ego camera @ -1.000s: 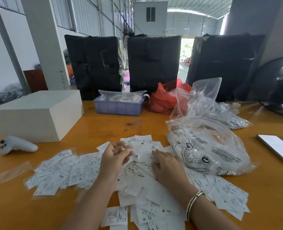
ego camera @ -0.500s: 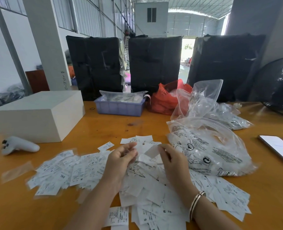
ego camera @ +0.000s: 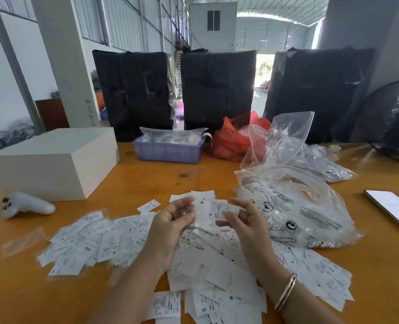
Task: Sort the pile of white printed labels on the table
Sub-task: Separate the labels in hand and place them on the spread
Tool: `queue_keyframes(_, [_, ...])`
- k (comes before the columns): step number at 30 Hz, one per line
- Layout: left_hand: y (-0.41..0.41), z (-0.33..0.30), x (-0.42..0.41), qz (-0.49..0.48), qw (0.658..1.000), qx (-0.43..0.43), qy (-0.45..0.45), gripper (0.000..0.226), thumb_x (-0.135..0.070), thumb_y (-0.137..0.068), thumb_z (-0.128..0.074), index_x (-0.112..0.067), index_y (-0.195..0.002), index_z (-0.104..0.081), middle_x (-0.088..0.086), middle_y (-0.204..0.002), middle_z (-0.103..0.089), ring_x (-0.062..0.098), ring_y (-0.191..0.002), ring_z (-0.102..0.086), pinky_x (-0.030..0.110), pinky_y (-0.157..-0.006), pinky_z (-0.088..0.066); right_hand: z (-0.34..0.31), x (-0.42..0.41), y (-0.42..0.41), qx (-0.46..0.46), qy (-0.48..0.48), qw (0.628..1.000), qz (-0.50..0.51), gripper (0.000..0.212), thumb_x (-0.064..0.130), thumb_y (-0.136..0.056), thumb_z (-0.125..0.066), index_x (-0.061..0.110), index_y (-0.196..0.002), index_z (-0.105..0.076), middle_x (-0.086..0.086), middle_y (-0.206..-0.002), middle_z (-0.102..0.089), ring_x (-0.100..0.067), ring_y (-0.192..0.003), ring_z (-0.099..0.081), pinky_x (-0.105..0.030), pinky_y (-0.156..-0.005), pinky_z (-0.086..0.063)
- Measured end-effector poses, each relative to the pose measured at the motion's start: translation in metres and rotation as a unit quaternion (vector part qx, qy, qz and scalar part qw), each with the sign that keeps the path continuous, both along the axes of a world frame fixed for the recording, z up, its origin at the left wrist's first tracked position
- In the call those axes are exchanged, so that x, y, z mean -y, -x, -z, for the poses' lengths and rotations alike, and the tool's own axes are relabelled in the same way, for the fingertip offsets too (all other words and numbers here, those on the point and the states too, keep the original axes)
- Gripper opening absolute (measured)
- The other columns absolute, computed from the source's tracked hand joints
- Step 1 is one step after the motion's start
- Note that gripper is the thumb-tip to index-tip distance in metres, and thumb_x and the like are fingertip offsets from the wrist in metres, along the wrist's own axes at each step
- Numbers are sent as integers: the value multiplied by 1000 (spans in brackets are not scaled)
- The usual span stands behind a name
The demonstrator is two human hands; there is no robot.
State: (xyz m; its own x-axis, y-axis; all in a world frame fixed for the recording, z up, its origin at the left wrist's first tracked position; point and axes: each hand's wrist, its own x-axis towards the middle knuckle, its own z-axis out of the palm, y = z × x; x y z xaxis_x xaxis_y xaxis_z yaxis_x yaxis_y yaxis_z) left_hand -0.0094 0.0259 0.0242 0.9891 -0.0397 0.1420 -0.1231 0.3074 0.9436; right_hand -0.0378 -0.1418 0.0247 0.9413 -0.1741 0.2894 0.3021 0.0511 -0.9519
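A pile of white printed labels (ego camera: 207, 267) lies spread over the orange table (ego camera: 147, 178) in front of me, with a flatter spread of labels (ego camera: 95, 242) to its left. Both hands are raised just above the pile's far side. My left hand (ego camera: 170, 228) has its fingers curled toward the palm around a few labels. My right hand (ego camera: 247, 228) pinches one label marked S (ego camera: 217, 210) between thumb and fingers, holding it up between the two hands.
Clear printed plastic bags (ego camera: 299, 216) crowd the right side of the pile. A phone (ego camera: 394, 209) lies far right, a white controller (ego camera: 25, 205) and a white box (ego camera: 53, 157) at left. A blue tray (ego camera: 168, 152), a red bag (ego camera: 231, 141) and a fan (ego camera: 392, 122) stand behind.
My right hand lifted off the pile with a label pinched in it. Both hands rose and came together above the far side of the pile.
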Motion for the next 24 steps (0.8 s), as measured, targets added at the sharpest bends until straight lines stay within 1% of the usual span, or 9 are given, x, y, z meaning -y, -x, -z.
queue_keyframes(1, [0,0,0,1,1000,1,-2,37,5,-82,-64,-28,-91,-77,-2,-89,-74,11,-90,-70,18,-74,-54,-1,0,0,-4,-16,1000,-4,20,8,-89,-61,20,-105,-60,-33,-85,-63,-20,-77,-72,-52,-82,-51])
queue_keyframes(2, [1,0,1,3,1000,3,-6,37,4,-82,-64,-29,-91,-77,-2,-90,-74,11,-91,-70,18,-74,-54,-1,0,1,-5,-30,1000,-7,17,7,-88,-62,18,-101,-61,-30,-84,-65,-21,-77,-72,-52,-82,-51])
queue_keyframes(4, [2,0,2,4,1000,9,-19,37,3,-82,-65,-30,-92,-77,-2,-91,-74,11,-92,-70,17,-74,-54,0,-1,0,-11,-35,999,-11,15,7,-87,-63,17,-99,-61,-22,-80,-69,-22,-77,-72,-43,-77,-53])
queue_keyframes(7, [2,0,4,-5,999,16,-43,34,2,-82,-66,-29,-93,-77,-3,-94,-74,9,-95,-69,15,-74,-53,0,-2,0,-23,-34,999,-29,15,7,-88,-62,16,-100,-60,-11,-77,-73,-20,-75,-72,-19,-64,-53])
queue_keyframes(9, [2,0,4,-11,998,22,-56,32,1,-82,-68,-27,-94,-76,-5,-95,-74,7,-95,-68,13,-73,-52,1,-2,0,-35,-28,998,-41,16,7,-89,-62,15,-102,-59,-9,-78,-73,-20,-75,-72,-14,-61,-51])
queue_keyframes(14, [4,1,4,-35,995,36,-90,30,-2,-82,-69,-29,-93,-75,-11,-94,-73,1,-94,-67,10,-71,-51,0,-4,0,-37,-43,998,-35,14,7,-89,-62,13,-101,-58,-7,-74,-73,-19,-73,-72,-10,-57,-47])
queue_keyframes(16, [4,1,5,-41,992,42,-114,30,-3,-83,-69,-30,-93,-74,-14,-93,-73,-1,-94,-66,10,-70,-51,0,-4,0,-36,-47,997,-42,14,6,-89,-61,12,-100,-57,-6,-73,-73,-20,-73,-72,-10,-57,-47])
queue_keyframes(21, [7,2,8,-40,978,76,-192,27,-10,-84,-70,-33,-97,-69,-20,-92,-71,-2,-91,-65,11,-72,-51,0,-4,1,-36,-45,997,-54,13,6,-89,-61,10,-100,-55,-10,-78,-73,-21,-74,-72,-15,-59,-50])
queue_keyframes(24, [7,2,10,-53,970,79,-225,20,-18,-86,-69,-36,-95,-68,-16,-88,-72,2,-87,-66,13,-72,-52,2,-3,1,-36,-16,998,-58,10,6,-90,-60,10,-97,-56,-9,-78,-73,-22,-72,-71,-22,-63,-54])
